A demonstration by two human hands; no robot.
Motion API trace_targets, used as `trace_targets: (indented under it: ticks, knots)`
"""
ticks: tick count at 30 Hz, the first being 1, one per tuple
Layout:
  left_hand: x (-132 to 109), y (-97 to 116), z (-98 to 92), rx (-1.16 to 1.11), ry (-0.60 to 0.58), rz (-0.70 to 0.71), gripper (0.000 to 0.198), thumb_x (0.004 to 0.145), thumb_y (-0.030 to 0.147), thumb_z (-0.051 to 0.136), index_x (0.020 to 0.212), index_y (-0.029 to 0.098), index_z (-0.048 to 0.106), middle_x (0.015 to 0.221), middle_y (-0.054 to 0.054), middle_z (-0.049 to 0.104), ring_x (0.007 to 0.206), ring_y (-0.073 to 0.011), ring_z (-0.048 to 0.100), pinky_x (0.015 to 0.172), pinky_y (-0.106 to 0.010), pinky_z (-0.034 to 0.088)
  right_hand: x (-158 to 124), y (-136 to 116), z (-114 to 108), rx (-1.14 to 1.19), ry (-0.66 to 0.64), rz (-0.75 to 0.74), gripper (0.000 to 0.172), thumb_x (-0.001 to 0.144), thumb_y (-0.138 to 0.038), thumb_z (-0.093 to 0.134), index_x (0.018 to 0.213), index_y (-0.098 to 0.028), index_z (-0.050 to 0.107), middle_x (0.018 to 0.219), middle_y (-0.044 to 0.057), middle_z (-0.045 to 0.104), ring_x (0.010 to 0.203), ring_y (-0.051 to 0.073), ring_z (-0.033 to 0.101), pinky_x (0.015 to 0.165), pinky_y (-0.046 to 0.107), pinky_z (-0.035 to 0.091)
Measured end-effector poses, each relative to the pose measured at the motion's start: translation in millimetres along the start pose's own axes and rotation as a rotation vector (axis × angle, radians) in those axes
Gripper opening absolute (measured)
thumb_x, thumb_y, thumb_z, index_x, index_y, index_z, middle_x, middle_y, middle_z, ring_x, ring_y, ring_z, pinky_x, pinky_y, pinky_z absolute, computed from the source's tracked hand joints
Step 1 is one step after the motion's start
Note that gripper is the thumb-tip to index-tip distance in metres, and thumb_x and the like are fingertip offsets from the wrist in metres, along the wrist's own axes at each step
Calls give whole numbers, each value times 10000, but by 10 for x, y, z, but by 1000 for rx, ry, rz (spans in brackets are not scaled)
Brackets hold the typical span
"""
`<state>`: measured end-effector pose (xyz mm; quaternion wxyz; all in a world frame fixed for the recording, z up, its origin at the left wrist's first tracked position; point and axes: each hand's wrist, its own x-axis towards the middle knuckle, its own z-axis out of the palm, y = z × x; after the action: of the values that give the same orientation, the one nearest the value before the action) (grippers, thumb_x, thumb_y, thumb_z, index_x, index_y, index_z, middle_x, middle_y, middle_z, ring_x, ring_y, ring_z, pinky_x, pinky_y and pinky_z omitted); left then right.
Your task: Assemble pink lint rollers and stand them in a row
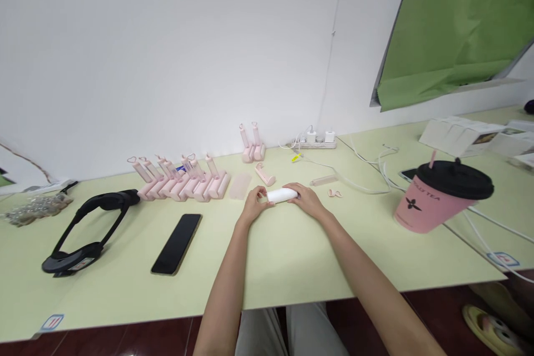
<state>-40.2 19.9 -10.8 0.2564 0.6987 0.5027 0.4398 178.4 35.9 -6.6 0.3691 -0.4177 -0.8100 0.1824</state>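
Holding a white case [282,195] by both ends.
Pinched between left hand [253,206] and right hand [307,201], low over the table [292,258].

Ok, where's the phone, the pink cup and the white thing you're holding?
black phone [177,243]: head view, middle of its dark screen.
pink cup [419,210]: head view, its pink side wall.
white oblong piece [282,195]: head view, its bare middle.

— What are you holding?
— A white casing [282,195]: smooth, oblong, rounded at the ends, lying level and crosswise, your left hand [253,206] on one end, your right hand [306,200] on the other.
— Where?
— Toward the table's [292,256] far edge, about midway along it.
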Motion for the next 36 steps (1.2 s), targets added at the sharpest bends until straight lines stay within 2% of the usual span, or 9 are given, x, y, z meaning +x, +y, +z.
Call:
trace_targets:
  ticks: [9, 16, 18, 21, 25, 28, 31, 33, 36]
  knots:
    - [24, -118, 25, -161, 68, -136, 404, 564, 295, 697, 848, 190, 430, 779, 23, 524, 650, -92, 485, 596, -214, 372, 11, 31, 16, -13, 8, -4, 454, 683, -211, 622, 1117, -310, 533, 1131, -9, 570, 995, 200, 540, 830, 343, 413]
    - [16, -134, -67, 102, 222, -41, 208, 786, 357, 484, 877, 175, 522, 899, -50, 533, 849, -158, 500, 760, -309, 387, 7, -9, 16, -59, 16, 18, 597, 666, -312, 652, 1222, -316, 435, 1229, 13, 505, 1102, 230, 466, 892, 396, 370]
    - [2, -84, -81, 138, 274, -16, 230, 825, 375, 423, 901, 180, 519, 916, -55, 536, 891, -168, 493, 786, -322, 385, 17, -51, -27, -38, 97, 11, 576, 702, -357, 612, 1240, -299, 416, 1253, 28, 481, 1128, 227, 441, 909, 394, 357]
    - [-15, -5, -95, 141, 358, -8, 249, 858, 374, 356, 909, 183, 507, 910, -57, 542, 870, -166, 498, 754, -314, 399, 29, -102, -154, 14, 307, 48, 354, 825, -365, 429, 1153, -252, 498, 1154, 45, 543, 1023, 187, 511, 856, 341, 390]
    - [-35, 70, -115, 165, 460, 17, 250, 872, 358, 326, 914, 188, 504, 899, -56, 547, 858, -164, 499, 729, -306, 402, -1, -92, -406, -46, 480, 287, 341, 867, -358, 303, 1005, -219, 582, 916, 41, 627, 752, 157, 576, 697, 293, 412]
    - [-45, 90, -124, 175, 507, 15, 250, 873, 350, 323, 917, 187, 508, 881, -58, 544, 845, -166, 497, 711, -304, 401, -73, -38, -580, -143, 232, 401, 298, 813, -396, 414, 1003, -252, 592, 861, 21, 636, 741, 162, 572, 655, 278, 395]
    - [-49, 91, -130, 188, 522, 12, 244, 873, 342, 320, 915, 189, 506, 873, -57, 540, 844, -169, 495, 706, -307, 403, -145, 3, -641, -260, -85, 379, 395, 692, -423, 584, 1051, -258, 581, 987, 40, 603, 954, 210, 524, 708, 282, 388]
    - [-52, 102, -135, 216, 514, 25, 229, 867, 340, 334, 925, 192, 499, 886, -56, 539, 854, -172, 494, 718, -313, 406, -164, 4, -605, -345, -171, 367, 477, 633, -413, 646, 1071, -239, 578, 1072, 69, 559, 1057, 243, 461, 761, 299, 378]
    - [-60, 173, -122, 319, 450, 107, 225, 829, 356, 419, 968, 192, 487, 932, -62, 536, 889, -187, 493, 763, -337, 402, -150, -18, -492, -384, -195, 296, 417, 653, -388, 643, 1037, -233, 595, 1076, 74, 534, 1051, 237, 453, 810, 311, 360]
